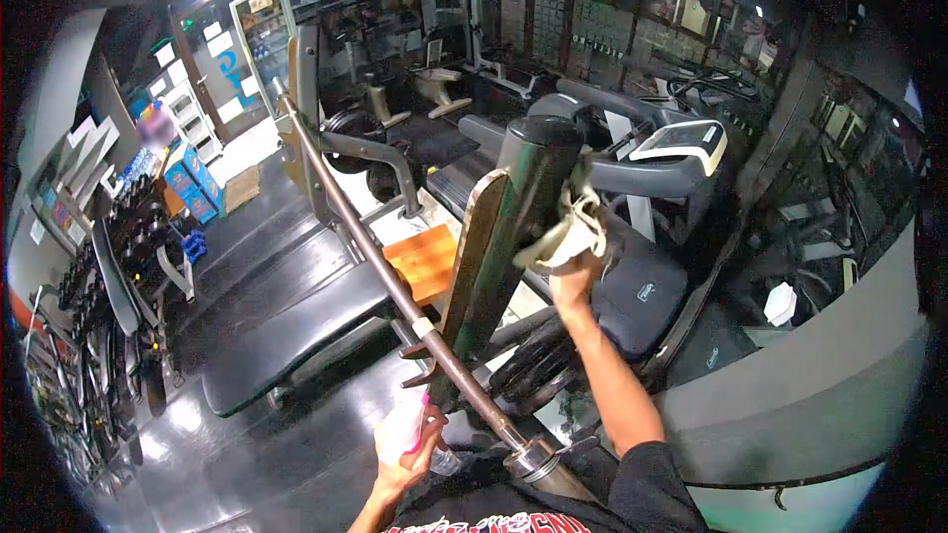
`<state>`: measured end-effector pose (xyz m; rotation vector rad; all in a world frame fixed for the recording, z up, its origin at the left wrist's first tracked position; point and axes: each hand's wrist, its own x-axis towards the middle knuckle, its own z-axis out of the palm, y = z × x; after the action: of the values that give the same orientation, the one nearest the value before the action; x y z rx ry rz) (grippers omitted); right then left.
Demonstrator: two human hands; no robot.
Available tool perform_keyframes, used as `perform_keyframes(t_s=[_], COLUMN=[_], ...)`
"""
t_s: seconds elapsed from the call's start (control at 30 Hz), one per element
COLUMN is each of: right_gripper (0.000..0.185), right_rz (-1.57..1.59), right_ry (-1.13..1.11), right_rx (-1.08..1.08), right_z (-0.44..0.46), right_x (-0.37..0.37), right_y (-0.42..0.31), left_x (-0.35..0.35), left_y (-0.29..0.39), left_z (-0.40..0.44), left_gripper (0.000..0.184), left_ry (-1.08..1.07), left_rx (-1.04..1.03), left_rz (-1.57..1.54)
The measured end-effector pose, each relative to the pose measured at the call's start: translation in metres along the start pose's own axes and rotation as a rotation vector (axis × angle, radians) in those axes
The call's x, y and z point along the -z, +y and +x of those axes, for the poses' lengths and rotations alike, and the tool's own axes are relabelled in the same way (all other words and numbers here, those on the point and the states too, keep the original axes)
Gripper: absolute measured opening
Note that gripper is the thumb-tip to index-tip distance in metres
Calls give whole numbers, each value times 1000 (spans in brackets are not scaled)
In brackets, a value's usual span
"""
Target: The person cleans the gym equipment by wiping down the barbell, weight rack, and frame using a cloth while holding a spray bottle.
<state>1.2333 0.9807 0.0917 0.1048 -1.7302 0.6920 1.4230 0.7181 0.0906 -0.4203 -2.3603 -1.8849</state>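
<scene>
My right hand point(575, 281) is closed around a pale, crumpled cloth point(573, 237), held up beside the dark upright post point(538, 153) of a bench press rack. Part of the cloth overlaps the post's side; whether it presses on it I cannot tell. Low in front of my body, my left hand point(407, 449) grips a spray bottle point(403, 422) with a pink and white top, its clear body partly hidden. Between the two hands a barbell point(370, 242) lies slanted across the rack, near the metal hooks point(420, 365).
A black padded bench point(296, 321) stands under the barbell. Behind the post is a treadmill point(662, 153). Weight plates point(538, 360) sit low by the post. A dumbbell rack point(118, 227) lines the left side, near a blue box point(195, 183). A mirror wall point(829, 188) runs along the right.
</scene>
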Motion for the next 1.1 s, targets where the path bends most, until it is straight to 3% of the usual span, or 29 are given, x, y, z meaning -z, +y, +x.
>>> perform_keyframes(t_s=[0.03, 0.07, 0.1, 0.13, 0.2, 0.27, 0.3, 0.33, 0.4, 0.43, 0.47, 0.53, 0.6, 0.63, 0.73, 0.77, 0.83, 0.93, 1.03, 1.1], right_gripper=[55, 49, 41, 36, 34, 42, 49, 51, 56, 64, 67, 49, 31, 25, 23, 22, 19, 24, 27, 27], right_rz=[361, 423, 341, 548, 437, 418, 565, 614, 680, 545, 335, 549, 159, 40, 176, 158, 43, 299, 562, 574], right_ry=[-117, 4, -144, -356, -433, -528, -514, -499, -220, -130, -55, -493, -362, -344, -365, -470, -595, -686, -981, -978], right_rx=[-483, -428, -392, -741, -25, 85, -88, -452, -344, -265, -3, -216, 258, 327, 277, 267, 393, 481, 389, 271], right_z=[-37, -49, -45, -54, -52, -46, -36, -45, -17, -3, 12, 22, 55, 48, 26, 5, -44, -67, -68, -55], right_x=[-5, 2, 24, 32, 42, 51, 57, 61, 60, 64, 60, 49, 21, 13, 17, 18, 22, 31, 39, 51], right_y=[13, -8, -36, -42, -45, -41, -48, -47, -51, -55, -57, -49, -78, -84, -77, -69, -50, -41, -29, -33], left_x=[0, 0, 1, 1, -2, -2, -6, -8, -10, -11, -11, -10, -12, -13, -10, -7, -5, -8, -7, -7], left_y=[0, -1, -3, -6, -13, -7, -7, -5, 1, 1, 1, -2, -4, -2, -2, -12, -16, -6, 1, 7], left_z=[2, 4, 5, 3, 2, 9, 8, 9, 12, 13, 13, 14, 14, 14, 16, 14, 12, 11, 12, 13], left_gripper=[11, 11, 11, 11, 12, 12, 11, 11, 8, 8, 7, 5, 6, 6, 12, 16, 20, 25, 26, 21], left_ry=[8, 12, 9, 6, 15, -55, -21, -19, -11, -10, -19, -34, -22, -24, 25, -2, -33, 16, -16, -30], left_rx=[0, -8, -30, -47, 15, -76, 14, 13, 27, 27, 20, -5, 2, 0, -40, -88, -131, -89, 5, -111], left_rz=[-17, -19, 3, 21, -11, 144, 53, 53, 28, 27, 31, 67, 54, 55, 59, 103, 145, 46, 12, 109])
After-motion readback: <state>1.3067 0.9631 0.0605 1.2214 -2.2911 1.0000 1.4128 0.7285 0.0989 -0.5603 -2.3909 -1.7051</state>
